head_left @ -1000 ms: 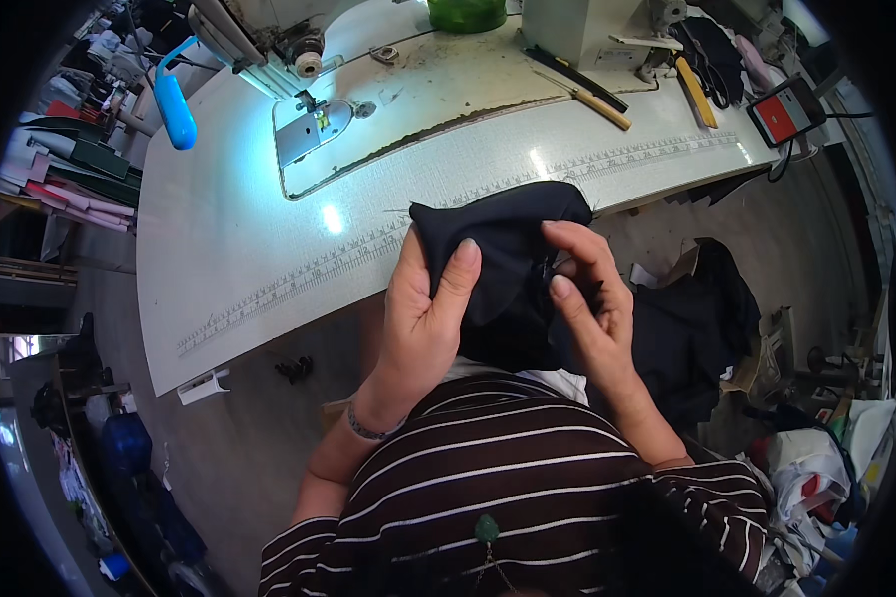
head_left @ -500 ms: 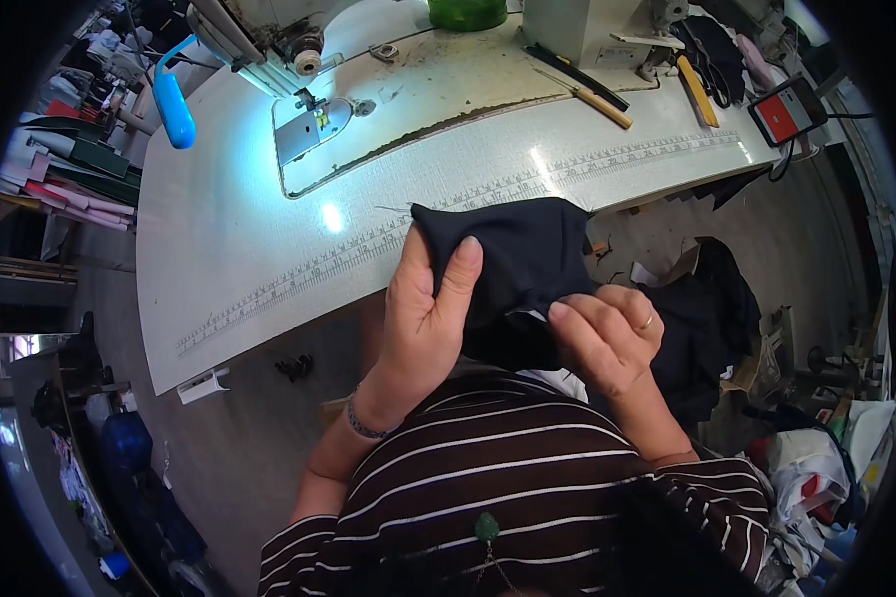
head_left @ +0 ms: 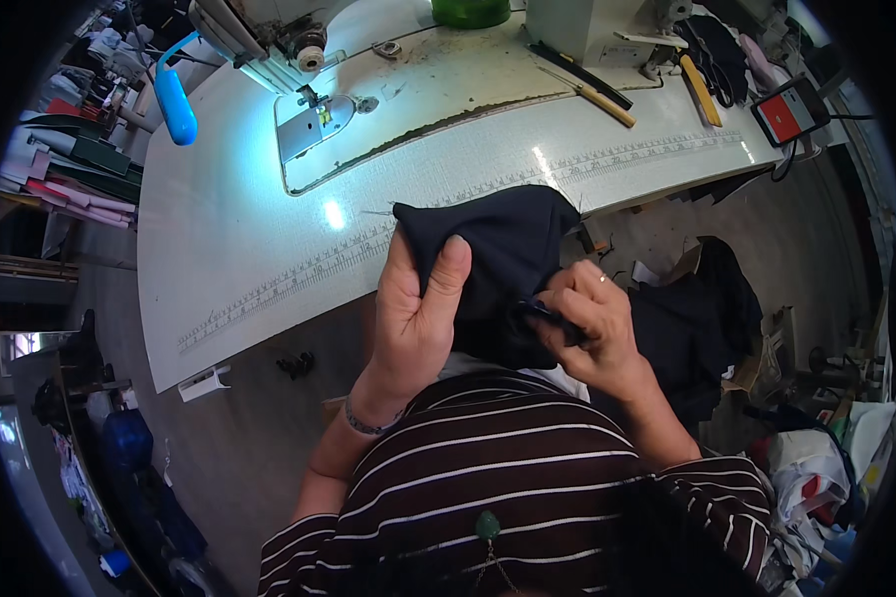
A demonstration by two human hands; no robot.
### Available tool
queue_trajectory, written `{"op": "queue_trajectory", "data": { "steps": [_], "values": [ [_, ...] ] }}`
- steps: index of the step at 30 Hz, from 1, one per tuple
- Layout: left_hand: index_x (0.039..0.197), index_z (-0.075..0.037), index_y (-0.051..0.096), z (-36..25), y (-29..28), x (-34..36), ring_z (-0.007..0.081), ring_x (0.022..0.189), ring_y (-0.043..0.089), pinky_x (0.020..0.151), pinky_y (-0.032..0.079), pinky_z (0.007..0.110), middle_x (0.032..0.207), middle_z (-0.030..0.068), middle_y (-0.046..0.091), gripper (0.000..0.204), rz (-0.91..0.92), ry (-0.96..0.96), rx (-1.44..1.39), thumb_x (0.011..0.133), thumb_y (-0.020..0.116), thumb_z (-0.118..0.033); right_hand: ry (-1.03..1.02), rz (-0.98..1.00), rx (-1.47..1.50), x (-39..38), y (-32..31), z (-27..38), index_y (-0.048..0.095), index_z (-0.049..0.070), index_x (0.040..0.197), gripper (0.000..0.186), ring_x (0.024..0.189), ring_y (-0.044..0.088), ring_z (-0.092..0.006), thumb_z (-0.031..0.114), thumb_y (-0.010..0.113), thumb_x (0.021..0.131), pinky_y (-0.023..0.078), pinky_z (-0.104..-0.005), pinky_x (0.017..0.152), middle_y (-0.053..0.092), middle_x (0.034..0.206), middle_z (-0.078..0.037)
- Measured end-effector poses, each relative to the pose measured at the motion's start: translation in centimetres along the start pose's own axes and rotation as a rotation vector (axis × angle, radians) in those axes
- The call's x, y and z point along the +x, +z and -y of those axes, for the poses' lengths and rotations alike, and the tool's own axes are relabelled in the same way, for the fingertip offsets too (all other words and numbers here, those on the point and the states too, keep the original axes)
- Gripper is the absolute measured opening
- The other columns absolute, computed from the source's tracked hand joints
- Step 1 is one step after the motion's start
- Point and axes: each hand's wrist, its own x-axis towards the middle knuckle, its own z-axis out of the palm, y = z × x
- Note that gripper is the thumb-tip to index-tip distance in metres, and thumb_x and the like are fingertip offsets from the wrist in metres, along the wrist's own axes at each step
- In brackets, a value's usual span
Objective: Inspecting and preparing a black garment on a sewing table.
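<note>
A piece of dark navy fabric [head_left: 503, 239] is held up between my two hands, over the near edge of the sewing table. My left hand [head_left: 418, 308] grips its left side, thumb on top and fingers behind. Loose threads stick out from the fabric's upper left corner. My right hand [head_left: 589, 323] is closed on a bunched lower right part of the same fabric, its fingers slightly blurred. The lower folds hang close to my striped shirt and look almost black.
A lit sewing machine [head_left: 314, 104] stands at the back left of the white table [head_left: 229, 239], which bears a printed ruler. An awl [head_left: 602, 102], a black tool [head_left: 577, 72] and a yellow-handled tool [head_left: 702, 90] lie back right. Dark cloth [head_left: 682, 318] is heaped in a box at right.
My right hand has turned and bunched the lower right part of the fabric into its fingers. Both hands and the fabric have shifted slightly left.
</note>
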Motion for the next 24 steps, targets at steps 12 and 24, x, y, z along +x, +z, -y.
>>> {"op": "queue_trajectory", "data": {
  "steps": [12, 24],
  "values": [
    [0.107, 0.003, 0.05, -0.2, -1.2, 0.4, 0.0082, 0.068, 0.054, 0.061, 0.045, 0.024, 0.075, 0.0084, 0.062, 0.021, 0.033, 0.113, 0.407, 0.093, 0.051, -0.013, 0.01, 0.05, -0.235, 0.9, -2.9, 1.2, 0.059, 0.006, 0.077, 0.029, 0.055, 0.046, -0.0232, 0.018, 0.077, 0.058, 0.035, -0.0319, 0.049, 0.055, 0.065, -0.003],
    [0.111, 0.001, 0.05, -0.7, -1.0, 0.5, 0.008, 0.084, 0.051, 0.075, 0.043, 0.022, 0.092, 0.003, 0.059, 0.022, -0.091, 0.12, 0.217, 0.094, 0.048, -0.014, -0.164, -0.013, -0.327, 0.6, -4.5, 2.0, 0.06, 0.002, 0.078, 0.032, 0.053, 0.044, -0.023, 0.014, 0.064, 0.048, 0.034, -0.0308, 0.047, 0.042, 0.058, -0.008]
  ]
}}
